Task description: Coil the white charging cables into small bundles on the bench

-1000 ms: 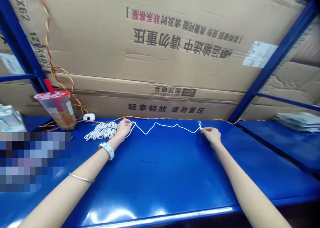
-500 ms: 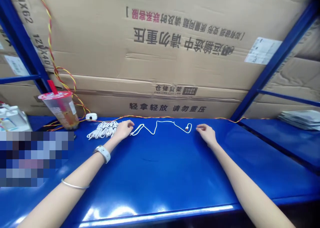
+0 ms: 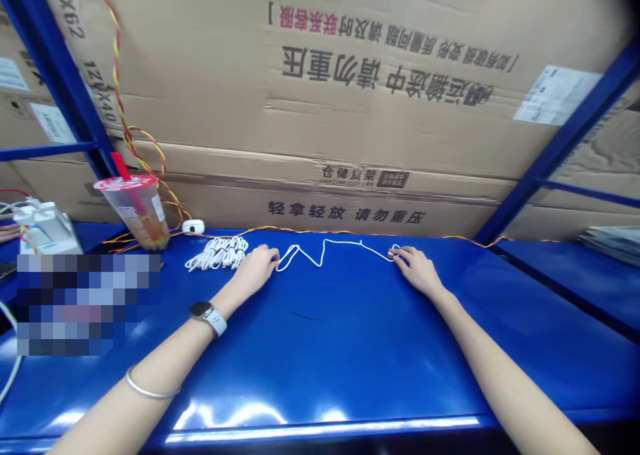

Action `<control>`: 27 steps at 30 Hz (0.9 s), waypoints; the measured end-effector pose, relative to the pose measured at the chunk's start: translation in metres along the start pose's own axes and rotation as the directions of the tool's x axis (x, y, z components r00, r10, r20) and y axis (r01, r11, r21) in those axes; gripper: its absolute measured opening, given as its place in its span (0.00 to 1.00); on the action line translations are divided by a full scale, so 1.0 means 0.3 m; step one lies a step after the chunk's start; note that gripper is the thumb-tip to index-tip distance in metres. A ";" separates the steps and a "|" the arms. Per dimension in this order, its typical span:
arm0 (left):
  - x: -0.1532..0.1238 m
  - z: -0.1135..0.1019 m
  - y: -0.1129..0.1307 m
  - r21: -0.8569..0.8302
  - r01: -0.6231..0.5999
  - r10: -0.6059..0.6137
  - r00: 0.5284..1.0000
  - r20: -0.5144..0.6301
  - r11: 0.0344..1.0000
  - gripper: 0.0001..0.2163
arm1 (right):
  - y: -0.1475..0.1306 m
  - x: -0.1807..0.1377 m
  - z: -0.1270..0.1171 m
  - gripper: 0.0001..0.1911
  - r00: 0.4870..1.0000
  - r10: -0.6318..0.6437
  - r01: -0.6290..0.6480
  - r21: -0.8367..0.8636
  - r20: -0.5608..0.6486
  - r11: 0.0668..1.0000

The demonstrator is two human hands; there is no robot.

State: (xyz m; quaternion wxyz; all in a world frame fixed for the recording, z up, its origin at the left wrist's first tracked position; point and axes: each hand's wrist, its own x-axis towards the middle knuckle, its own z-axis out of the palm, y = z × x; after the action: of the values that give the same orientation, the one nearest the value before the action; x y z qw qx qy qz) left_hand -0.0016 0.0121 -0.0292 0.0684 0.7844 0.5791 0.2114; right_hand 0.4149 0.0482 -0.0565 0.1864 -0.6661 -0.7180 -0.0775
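As the right hand [image 3: 416, 270] is reaching the white cable [image 3: 325, 243] at its three o'clock end, its grip is narrow, but any hold is unclear. The left hand [image 3: 257, 270] is resting by the nine o'clock loop [image 3: 287, 258], its grip also unclear.

Plenty of room for the left hand [image 3: 255, 272] and right hand [image 3: 417, 272] to pass toward the front of the blue worktop [image 3: 320, 348]. Farther back, the white cable [image 3: 325, 245] runs between them, the bundled cable [image 3: 217, 253] and plastic cup [image 3: 135, 208] crowd the left, and cardboard boxes [image 3: 320, 108] wall off the rear.
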 end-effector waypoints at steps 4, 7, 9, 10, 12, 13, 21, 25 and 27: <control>-0.008 -0.001 0.023 0.162 -0.003 -0.001 1.000 0.023 0.987 0.09 | 0.018 0.003 -0.001 0.22 0.999 0.039 -0.039 -0.042 0.000 0.998; -0.009 -0.004 0.030 0.252 0.017 -0.022 1.000 0.016 0.967 0.11 | 0.032 0.000 -0.007 0.22 0.991 0.135 -0.137 -0.085 -0.026 0.987; -0.011 -0.009 0.029 0.297 0.043 -0.048 0.999 0.011 0.954 0.12 | 0.050 -0.005 -0.013 0.21 0.977 0.206 -0.210 -0.101 -0.045 0.972; -0.013 -0.012 0.027 0.310 0.057 -0.064 0.998 0.011 0.949 0.12 | 0.062 -0.007 -0.016 0.21 0.971 0.236 -0.240 -0.108 -0.051 0.965; -0.017 -0.017 0.023 0.322 0.080 -0.090 0.996 0.016 0.943 0.14 | 0.089 -0.011 -0.023 0.21 0.956 0.286 -0.291 -0.119 -0.057 0.949; -0.020 -0.019 0.022 0.323 0.087 -0.099 0.995 0.020 0.942 0.15 | 0.103 -0.013 -0.027 0.21 0.948 0.312 -0.317 -0.126 -0.056 0.940; -0.031 -0.025 0.017 0.321 0.178 -0.190 0.982 0.007 0.930 0.18 | 0.189 -0.019 -0.033 0.24 0.889 0.457 -0.459 -0.123 -0.044 0.880; -0.032 -0.014 0.012 0.257 0.160 -0.163 0.987 -0.009 0.953 0.17 | 0.191 -0.008 -0.010 0.23 0.929 0.368 -0.369 -0.084 -0.030 0.926; -0.030 -0.009 0.012 0.229 0.130 -0.130 0.991 -0.013 0.965 0.16 | 0.179 0.001 0.002 0.24 0.948 0.319 -0.320 -0.069 -0.020 0.945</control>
State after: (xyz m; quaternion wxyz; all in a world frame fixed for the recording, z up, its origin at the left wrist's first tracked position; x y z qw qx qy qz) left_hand -0.0017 0.0021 -0.0279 -0.0085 0.7476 0.6497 0.1373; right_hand 0.4677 0.0541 -0.0643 0.1758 -0.7795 -0.5966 -0.0748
